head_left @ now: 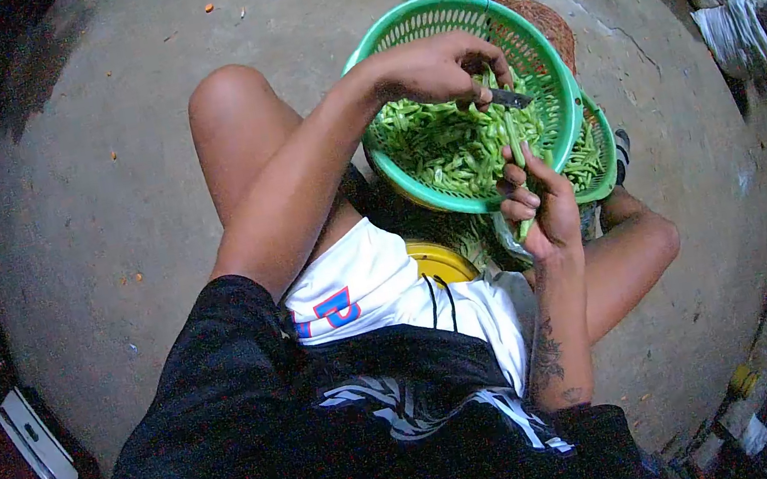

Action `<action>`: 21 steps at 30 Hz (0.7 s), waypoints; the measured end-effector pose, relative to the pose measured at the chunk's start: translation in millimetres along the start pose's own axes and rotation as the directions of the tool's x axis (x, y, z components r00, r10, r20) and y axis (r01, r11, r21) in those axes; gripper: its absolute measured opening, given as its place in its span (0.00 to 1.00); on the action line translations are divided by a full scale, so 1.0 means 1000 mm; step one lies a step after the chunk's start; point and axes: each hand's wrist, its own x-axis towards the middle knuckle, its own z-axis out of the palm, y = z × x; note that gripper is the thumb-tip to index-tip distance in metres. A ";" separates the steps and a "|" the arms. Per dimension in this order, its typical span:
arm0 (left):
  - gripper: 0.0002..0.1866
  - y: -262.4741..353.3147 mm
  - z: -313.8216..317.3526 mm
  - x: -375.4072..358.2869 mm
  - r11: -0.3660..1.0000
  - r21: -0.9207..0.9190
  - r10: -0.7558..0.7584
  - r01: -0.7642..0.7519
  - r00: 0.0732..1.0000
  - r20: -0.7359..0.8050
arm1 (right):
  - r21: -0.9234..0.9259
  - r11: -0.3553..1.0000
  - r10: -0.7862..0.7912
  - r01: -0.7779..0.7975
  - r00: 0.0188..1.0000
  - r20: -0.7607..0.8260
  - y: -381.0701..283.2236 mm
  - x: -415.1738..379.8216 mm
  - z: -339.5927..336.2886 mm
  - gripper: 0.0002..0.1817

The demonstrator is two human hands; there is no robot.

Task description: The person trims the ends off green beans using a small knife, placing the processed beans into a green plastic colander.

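R hand [544,197], nearer body, clamped on veg [513,128] over basket's [572,101] near R edge; veg's long axis runs near-far, far end toward knife [511,98]. L hand [446,67], farther, gripping knife, blade approx. crosswise to veg. Green pcs [434,145] in basket.

Single cam, it's on my head, aimed forward and steeply down past my chest [339,460] at my left hand [438,68] and right hand [548,202], pretty close to both. Super wide too, so the floor [114,203] bows out round.
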 end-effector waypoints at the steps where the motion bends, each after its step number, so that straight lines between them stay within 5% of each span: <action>1: 0.17 -0.005 0.000 0.002 0.989 0.098 0.116 -0.113 0.993 -0.023 | -0.010 1.000 -0.008 0.008 1.000 -0.021 0.000 0.000 0.000 0.16; 3: 0.17 -0.005 -0.001 0.001 0.955 0.198 0.231 -0.220 0.972 -0.036 | -0.020 1.000 -0.016 0.015 0.999 -0.040 0.001 -0.001 0.003 0.16; 5: 0.20 0.005 -0.003 -0.004 0.992 0.127 -0.018 0.015 1.000 0.017 | -0.032 0.999 -0.036 0.034 0.996 -0.086 0.001 -0.003 0.010 0.15; 8: 0.19 0.015 0.004 -0.007 0.949 0.305 0.065 -0.075 0.997 0.045 | -0.046 0.997 -0.059 0.056 0.995 -0.074 0.003 0.000 0.005 0.14; 10: 0.19 0.007 0.004 0.000 0.957 0.290 -0.030 0.001 0.995 0.095 | -0.052 0.996 -0.076 0.073 0.994 -0.076 0.004 0.000 0.000 0.14; 12: 0.18 -0.003 0.000 0.002 0.985 0.097 0.126 -0.141 0.981 0.147 | -0.058 0.994 -0.092 0.088 0.993 -0.077 0.003 -0.001 -0.004 0.14; 16: 0.20 -0.008 -0.016 -0.002 0.997 -0.040 -0.069 0.070 0.997 0.016 | -0.101 0.990 -0.109 0.102 0.992 -0.066 -0.001 -0.003 -0.007 0.16; 18: 0.21 -0.007 -0.014 0.003 0.997 -0.050 -0.054 0.055 0.998 0.017 | -0.064 0.990 -0.129 0.125 0.989 -0.069 0.000 -0.001 -0.010 0.15; 20: 0.21 -0.007 0.000 0.004 0.940 0.331 0.094 -0.080 0.995 -0.028 | -0.064 0.987 -0.151 0.146 0.986 -0.073 0.001 0.000 -0.010 0.16; 21: 0.22 -0.005 0.010 0.005 0.976 0.203 0.069 -0.081 0.995 0.066 | -0.063 0.984 -0.170 0.166 0.982 -0.076 0.001 0.000 -0.009 0.16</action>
